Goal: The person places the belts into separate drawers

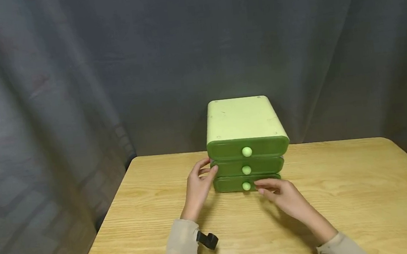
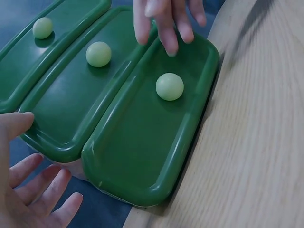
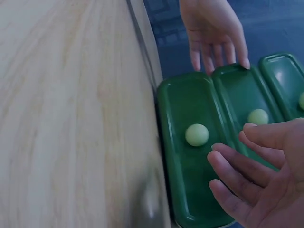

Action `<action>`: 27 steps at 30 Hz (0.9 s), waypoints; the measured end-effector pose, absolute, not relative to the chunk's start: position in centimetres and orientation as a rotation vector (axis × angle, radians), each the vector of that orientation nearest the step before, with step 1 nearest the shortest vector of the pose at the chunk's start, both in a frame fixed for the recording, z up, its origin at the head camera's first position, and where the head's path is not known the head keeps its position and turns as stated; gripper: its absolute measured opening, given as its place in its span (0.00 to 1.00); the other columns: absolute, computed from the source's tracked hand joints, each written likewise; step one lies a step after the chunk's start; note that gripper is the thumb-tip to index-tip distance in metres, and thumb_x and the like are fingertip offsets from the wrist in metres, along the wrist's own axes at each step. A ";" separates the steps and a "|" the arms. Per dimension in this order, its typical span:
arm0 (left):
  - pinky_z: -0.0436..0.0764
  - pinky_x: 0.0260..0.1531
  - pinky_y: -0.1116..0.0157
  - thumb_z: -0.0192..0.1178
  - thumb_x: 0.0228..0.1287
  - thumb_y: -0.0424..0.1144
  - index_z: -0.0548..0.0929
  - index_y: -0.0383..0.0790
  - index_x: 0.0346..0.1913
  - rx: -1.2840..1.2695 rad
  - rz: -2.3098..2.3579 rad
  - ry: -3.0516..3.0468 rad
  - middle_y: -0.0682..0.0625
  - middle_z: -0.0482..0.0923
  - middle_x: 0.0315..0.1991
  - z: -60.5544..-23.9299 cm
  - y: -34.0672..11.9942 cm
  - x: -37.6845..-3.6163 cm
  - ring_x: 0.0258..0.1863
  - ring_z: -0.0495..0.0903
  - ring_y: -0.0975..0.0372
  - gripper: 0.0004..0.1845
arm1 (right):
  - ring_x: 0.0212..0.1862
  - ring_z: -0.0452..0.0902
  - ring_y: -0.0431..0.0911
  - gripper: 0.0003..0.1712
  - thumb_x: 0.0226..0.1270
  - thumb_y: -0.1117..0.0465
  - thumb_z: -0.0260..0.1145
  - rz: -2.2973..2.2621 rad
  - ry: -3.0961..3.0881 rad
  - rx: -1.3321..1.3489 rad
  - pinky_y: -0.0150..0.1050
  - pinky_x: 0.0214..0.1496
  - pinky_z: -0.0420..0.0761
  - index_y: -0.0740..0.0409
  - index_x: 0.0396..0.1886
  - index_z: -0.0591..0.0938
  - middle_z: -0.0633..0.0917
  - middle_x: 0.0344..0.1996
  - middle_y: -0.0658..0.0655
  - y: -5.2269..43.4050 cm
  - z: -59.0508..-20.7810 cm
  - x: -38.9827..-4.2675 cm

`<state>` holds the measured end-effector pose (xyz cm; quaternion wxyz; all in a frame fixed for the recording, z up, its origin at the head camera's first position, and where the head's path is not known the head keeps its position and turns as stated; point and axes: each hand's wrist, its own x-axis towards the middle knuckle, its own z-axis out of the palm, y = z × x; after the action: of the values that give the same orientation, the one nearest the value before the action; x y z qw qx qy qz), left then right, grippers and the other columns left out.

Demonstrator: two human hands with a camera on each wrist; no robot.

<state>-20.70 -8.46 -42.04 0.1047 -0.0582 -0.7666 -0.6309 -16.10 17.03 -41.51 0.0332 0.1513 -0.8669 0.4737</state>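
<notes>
A green three-drawer box with a pale lid stands at the far middle of the wooden table. All three drawers look closed, each with a pale round knob. My left hand lies open at the box's left side, its thumb and fingertips against the middle drawer's left end. My right hand is open in front of the bottom drawer, with straight fingers reaching just right of its knob. The left wrist view shows those fingertips at the bottom drawer's front, close to the knob. Neither hand holds anything.
Grey curtains hang behind and to the left of the table. The table's left edge runs close to the left arm. Bare wood lies on both sides of the box.
</notes>
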 end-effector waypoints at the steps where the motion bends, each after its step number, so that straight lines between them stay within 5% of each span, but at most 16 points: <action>1: 0.82 0.46 0.58 0.64 0.68 0.50 0.77 0.45 0.64 -0.177 -1.857 -2.260 0.51 0.75 0.61 -42.0 -8.6 -20.7 0.51 0.79 0.56 0.25 | 0.48 0.83 0.49 0.15 0.70 0.62 0.66 1.457 -2.668 0.462 0.38 0.48 0.82 0.64 0.53 0.84 0.87 0.47 0.57 17.1 -41.3 -16.0; 16: 0.82 0.48 0.57 0.63 0.69 0.50 0.73 0.46 0.69 -0.187 -1.748 -2.327 0.49 0.72 0.66 -41.8 -9.8 -20.1 0.53 0.79 0.54 0.29 | 0.51 0.82 0.49 0.17 0.72 0.57 0.65 1.406 -2.669 0.462 0.40 0.50 0.81 0.59 0.56 0.84 0.86 0.50 0.53 19.0 -39.3 -15.3; 27: 0.76 0.55 0.47 0.61 0.70 0.49 0.72 0.43 0.69 -0.245 -1.591 -2.317 0.47 0.72 0.66 -40.9 -12.1 -19.0 0.60 0.74 0.51 0.28 | 0.50 0.80 0.36 0.15 0.72 0.57 0.64 1.238 -2.629 0.517 0.34 0.50 0.80 0.56 0.55 0.85 0.87 0.49 0.50 21.3 -36.9 -14.4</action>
<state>-19.03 -12.07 -40.86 0.1594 -0.0858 -0.8107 -0.5567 -14.43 21.28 -36.93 0.0946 0.1744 -0.8867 0.4175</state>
